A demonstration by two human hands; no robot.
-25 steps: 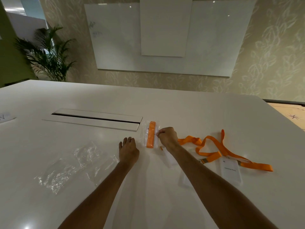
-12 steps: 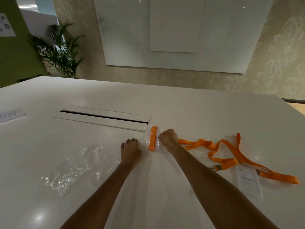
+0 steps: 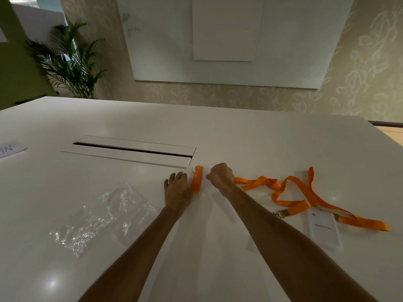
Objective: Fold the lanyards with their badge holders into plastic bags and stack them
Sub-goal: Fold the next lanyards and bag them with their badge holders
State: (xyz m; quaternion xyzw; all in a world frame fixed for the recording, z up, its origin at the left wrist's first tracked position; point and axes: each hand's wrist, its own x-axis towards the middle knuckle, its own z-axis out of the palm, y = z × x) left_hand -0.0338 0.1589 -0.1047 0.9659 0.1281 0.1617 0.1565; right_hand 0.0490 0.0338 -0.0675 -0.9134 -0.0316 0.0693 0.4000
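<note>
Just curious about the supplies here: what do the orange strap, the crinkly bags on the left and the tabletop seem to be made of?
Loose orange lanyard: seems a flat woven fabric ribbon, matte; it folds and twists limply.
Empty plastic bags: thin clear plastic film, glossy; wrinkles catch bright glints.
Table: smooth white, semi-gloss surface, perhaps laminate; it shows soft light reflections.

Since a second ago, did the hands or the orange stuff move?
Hardly. The left hand slid right, up against the bagged lanyard. The right hand keeps pinching the bag's right edge. The loose lanyard, badge and empty bags lie where they were; only the camera shifted.
</note>
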